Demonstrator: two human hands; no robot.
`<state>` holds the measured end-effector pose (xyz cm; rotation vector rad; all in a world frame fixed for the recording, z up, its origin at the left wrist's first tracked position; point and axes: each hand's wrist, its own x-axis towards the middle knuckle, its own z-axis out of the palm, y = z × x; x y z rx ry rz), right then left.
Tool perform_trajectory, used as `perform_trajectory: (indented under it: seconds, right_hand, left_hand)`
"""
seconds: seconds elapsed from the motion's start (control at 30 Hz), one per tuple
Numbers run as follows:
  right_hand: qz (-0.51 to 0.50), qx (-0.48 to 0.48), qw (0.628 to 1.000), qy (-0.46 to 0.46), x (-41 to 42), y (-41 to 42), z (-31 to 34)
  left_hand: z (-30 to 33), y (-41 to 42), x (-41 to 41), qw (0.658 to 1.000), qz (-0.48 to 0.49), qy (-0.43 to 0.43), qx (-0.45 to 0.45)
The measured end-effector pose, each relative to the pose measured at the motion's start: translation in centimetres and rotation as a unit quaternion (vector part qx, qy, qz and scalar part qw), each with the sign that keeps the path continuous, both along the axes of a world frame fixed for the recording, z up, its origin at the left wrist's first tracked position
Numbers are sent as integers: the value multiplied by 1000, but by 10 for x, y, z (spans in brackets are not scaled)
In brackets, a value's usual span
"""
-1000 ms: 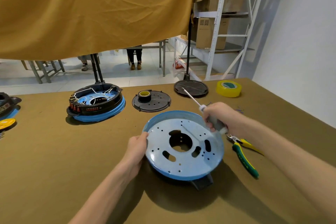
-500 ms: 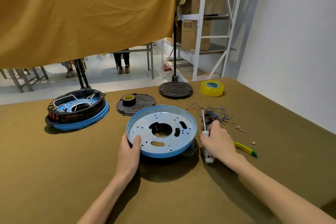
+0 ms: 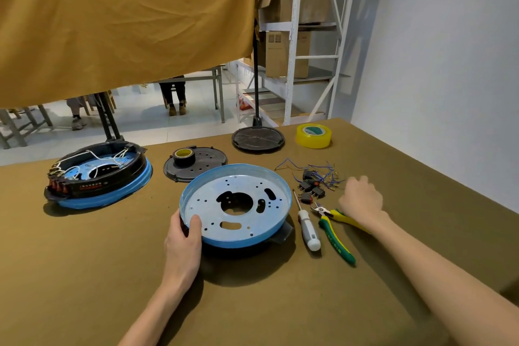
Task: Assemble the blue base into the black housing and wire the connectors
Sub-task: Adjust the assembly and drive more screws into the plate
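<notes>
At frame centre, the blue base (image 3: 235, 203) sits atop the black housing (image 3: 282, 233), its near-left rim gripped by the left hand (image 3: 183, 236). Prob. stiff, light sheet metal w/ thin rim; best held by opposite rims. Mid-right, the right hand (image 3: 361, 199), loosely curled, empty, is seen over the connectors (image 3: 314, 184).

The left hand (image 3: 182, 244) grips the near-left rim of the base (image 3: 236, 205), thumb over the edge. The base sits on the housing (image 3: 282, 233), which shows under it to the right of the grip. Right of the base lie the screwdriver (image 3: 307, 225), then the pliers (image 3: 335, 230). The right hand (image 3: 361, 199) is above the pliers' handles, just right of the switches (image 3: 310, 191) and wires (image 3: 323, 174). Behind the grip lies a plate (image 3: 196, 167) with a tape roll (image 3: 184, 156) on it; farther back and right are a stand foot (image 3: 257, 139) and a bigger tape roll (image 3: 313, 135). Far left of the grip sits a second unit (image 3: 98, 177).
</notes>
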<state>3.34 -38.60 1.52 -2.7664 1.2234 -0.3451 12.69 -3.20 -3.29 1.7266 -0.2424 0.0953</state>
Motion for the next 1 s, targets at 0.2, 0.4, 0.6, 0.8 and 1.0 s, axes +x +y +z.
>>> perform_trajectory:
  seconds: [0.2,0.4,0.6,0.8,1.0]
  right_hand:
    - [-4,59,997,-48,-1,-31,-16]
    - [-38,128,988,-80,4,-50,-10]
    - [-31,81,994,-65,5,-39,-8]
    - [169,43,942,-285,13,42,29]
    - [395,114,867,-282,7,140,37]
  left_hand:
    - [-2,0,1,1000,2,8,-1]
    - [-3,0,2,1000,2,8,1]
    - [-5,0,3,1000,3,8,10]
    - [2,1,-3,1000,-8,19,11]
    - [23,23,-13,947,-79,-225,213]
